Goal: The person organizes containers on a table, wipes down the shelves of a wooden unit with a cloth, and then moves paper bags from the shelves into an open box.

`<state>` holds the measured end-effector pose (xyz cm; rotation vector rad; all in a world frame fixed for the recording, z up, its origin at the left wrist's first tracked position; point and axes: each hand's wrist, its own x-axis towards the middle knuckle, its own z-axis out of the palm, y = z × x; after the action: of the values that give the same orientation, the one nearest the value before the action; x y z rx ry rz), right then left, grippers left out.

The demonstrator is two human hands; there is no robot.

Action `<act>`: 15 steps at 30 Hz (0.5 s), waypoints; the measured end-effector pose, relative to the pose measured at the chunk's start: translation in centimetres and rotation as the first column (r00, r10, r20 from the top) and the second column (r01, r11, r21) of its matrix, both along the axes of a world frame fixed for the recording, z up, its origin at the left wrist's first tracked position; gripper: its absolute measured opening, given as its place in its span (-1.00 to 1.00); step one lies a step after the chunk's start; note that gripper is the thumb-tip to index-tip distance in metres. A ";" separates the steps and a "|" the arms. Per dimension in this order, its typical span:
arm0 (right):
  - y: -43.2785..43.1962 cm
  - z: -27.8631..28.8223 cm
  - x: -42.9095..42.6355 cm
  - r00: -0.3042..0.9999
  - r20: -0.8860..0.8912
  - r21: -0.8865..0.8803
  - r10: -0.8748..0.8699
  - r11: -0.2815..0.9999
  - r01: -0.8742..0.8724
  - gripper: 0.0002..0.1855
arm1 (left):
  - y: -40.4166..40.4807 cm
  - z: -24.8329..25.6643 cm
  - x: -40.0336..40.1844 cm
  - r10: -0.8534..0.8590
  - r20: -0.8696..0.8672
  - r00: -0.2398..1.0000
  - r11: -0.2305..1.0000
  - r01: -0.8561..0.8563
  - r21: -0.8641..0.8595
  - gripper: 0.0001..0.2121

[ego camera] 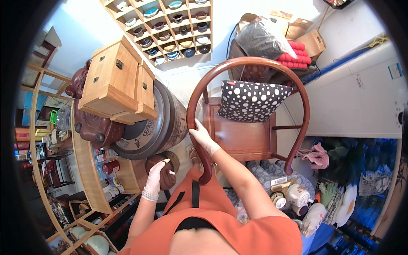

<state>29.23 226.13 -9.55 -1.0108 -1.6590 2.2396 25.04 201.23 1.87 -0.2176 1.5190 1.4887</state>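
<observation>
In a thin white glove, my right hand grips the left side of the curved rail of a reddish-brown wooden armchair. A black cushion with white dots leans on the chair's seat. My left hand, gloved too and with a beaded bracelet at the wrist, holds a bunched brown cloth. It hangs low at my left side, in front of a dark brown rounded object that it partly hides.
Left stands a big dark round jar bearing wooden drawer boxes and a brown animal figure. Cubby shelves hold bowls and cups. A white cabinet is at right. A teapot and plush-like items crowd the lower right.
</observation>
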 end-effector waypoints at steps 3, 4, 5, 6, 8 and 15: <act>-0.7 -1.4 6.6 0.935 0.343 0.195 0.087 0.967 -0.162 -0.38 | 0.9 0.9 0.4 0.094 0.135 0.986 0.995 -0.088 -0.044 -0.71; -1.0 -2.6 8.4 0.880 0.456 0.103 0.132 0.975 -0.199 -0.35 | 2.8 3.9 1.0 0.093 0.149 0.985 0.995 -0.087 -0.044 -0.74; -1.6 -3.1 9.6 0.839 0.527 0.052 0.139 0.979 -0.195 -0.35 | 2.2 4.0 1.4 0.093 0.176 0.980 0.995 -0.084 -0.061 -0.74; -2.0 -4.3 10.1 0.870 0.482 0.056 0.107 0.987 -0.153 -0.35 | 1.6 4.2 1.5 0.090 0.198 0.976 0.994 -0.076 -0.078 -0.73; -2.3 -5.2 10.4 0.931 0.332 -0.060 0.148 0.989 -0.136 -0.37 | 0.4 5.0 1.6 0.052 0.213 0.976 0.995 -0.034 -0.089 -0.68; -3.9 -4.0 7.5 0.961 0.275 -0.316 0.029 0.947 0.062 -0.43 | -7.3 3.5 0.6 0.179 0.321 0.930 0.984 -0.171 -0.053 -0.71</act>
<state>36.70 222.19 -13.57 -1.4701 -1.3905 2.5077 25.61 193.97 5.34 -0.5978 1.2765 1.4871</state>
